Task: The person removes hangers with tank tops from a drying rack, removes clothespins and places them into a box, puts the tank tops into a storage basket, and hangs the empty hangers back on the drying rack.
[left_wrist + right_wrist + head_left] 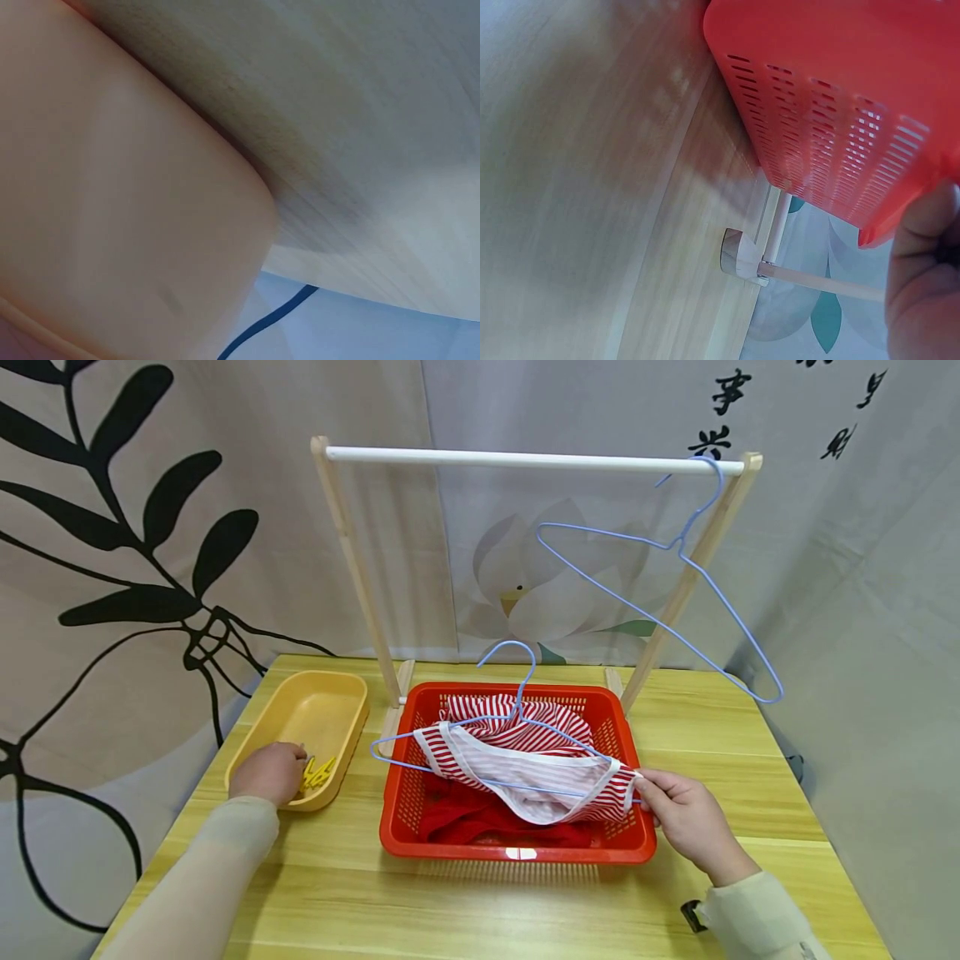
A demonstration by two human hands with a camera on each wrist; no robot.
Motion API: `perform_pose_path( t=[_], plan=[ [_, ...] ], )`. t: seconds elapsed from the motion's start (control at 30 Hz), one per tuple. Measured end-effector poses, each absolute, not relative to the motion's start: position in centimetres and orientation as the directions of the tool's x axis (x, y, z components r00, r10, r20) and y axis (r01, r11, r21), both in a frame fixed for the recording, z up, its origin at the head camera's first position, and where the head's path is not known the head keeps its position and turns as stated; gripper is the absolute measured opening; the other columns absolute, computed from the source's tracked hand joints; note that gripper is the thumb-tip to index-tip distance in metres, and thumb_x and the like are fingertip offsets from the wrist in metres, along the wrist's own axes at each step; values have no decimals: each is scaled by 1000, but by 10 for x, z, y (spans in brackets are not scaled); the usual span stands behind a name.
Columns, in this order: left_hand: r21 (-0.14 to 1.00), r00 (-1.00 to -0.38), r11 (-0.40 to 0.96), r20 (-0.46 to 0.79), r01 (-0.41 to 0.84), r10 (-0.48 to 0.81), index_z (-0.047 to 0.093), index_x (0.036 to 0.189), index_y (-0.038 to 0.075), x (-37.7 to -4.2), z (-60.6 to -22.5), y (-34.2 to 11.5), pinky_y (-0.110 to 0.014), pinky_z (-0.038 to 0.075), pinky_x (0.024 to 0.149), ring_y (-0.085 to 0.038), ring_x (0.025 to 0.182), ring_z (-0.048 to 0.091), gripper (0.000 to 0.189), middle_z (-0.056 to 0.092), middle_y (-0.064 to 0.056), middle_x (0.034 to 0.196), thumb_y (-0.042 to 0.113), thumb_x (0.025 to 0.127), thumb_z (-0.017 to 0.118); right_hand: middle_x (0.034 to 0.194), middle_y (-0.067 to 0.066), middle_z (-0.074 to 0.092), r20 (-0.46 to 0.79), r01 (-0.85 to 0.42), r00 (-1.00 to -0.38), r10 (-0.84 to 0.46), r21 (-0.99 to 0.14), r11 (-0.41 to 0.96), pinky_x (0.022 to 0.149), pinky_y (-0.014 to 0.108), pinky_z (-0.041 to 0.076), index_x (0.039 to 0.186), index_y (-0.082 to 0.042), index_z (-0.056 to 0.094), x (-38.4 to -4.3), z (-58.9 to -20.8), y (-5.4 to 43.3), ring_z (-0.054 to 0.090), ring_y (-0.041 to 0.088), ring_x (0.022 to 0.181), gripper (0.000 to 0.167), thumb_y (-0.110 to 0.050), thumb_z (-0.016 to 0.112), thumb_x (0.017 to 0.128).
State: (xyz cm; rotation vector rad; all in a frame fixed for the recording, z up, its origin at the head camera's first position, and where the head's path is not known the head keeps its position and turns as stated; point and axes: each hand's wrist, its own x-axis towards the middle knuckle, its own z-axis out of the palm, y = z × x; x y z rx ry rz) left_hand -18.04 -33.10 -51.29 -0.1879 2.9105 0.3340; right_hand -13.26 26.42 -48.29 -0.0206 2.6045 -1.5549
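A red-and-white striped sleeveless garment [525, 768] hangs over a blue wire hanger [517, 702], lying across the red basket [517, 853]. At the garment's right shoulder, my right hand [686, 814] pinches the striped fabric between thumb and fingers, by the hanger's end. My left hand [270, 772] reaches down into the yellow tray [318, 693], its fingers beside yellow clips [318, 773]. Those fingertips are mostly hidden, so I cannot tell whether they hold a clip. The left wrist view is mostly filled by the tray wall [135, 187].
Red cloth [502, 818] lies in the basket under the garment. Behind it stands a wooden rack with a white rod [525, 458]; a second blue hanger [637, 606] hangs at the rod's right end. Everything stands on a wooden table [720, 760] before a printed curtain.
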Motion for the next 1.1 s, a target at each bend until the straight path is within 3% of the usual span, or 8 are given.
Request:
perform_pose_path(
  t=[0.53, 1.1],
  plan=[
    [237, -973, 957, -197, -165, -119, 61, 143, 1, -180, -509, -323, -67, 48, 103, -53, 128, 59, 46, 62, -27, 143, 27, 111, 43, 96, 9, 76, -87, 41, -993, -79, -889, 457, 65, 24, 58, 130, 2, 71, -132, -481, 263, 64, 6, 71, 33, -21, 60, 109],
    [350, -996, 933, -19, -87, -86, 60, 145, 3, -178, -482, -286, -64, 50, 101, -45, 121, 64, 54, 67, -25, 134, 41, 113, 38, 86, 6, 70, -61, 18, -995, -73, -874, 485, 63, 27, 57, 126, 1, 73, -130, -479, 263, 61, 7, 68, 31, -21, 61, 108]
  ],
)
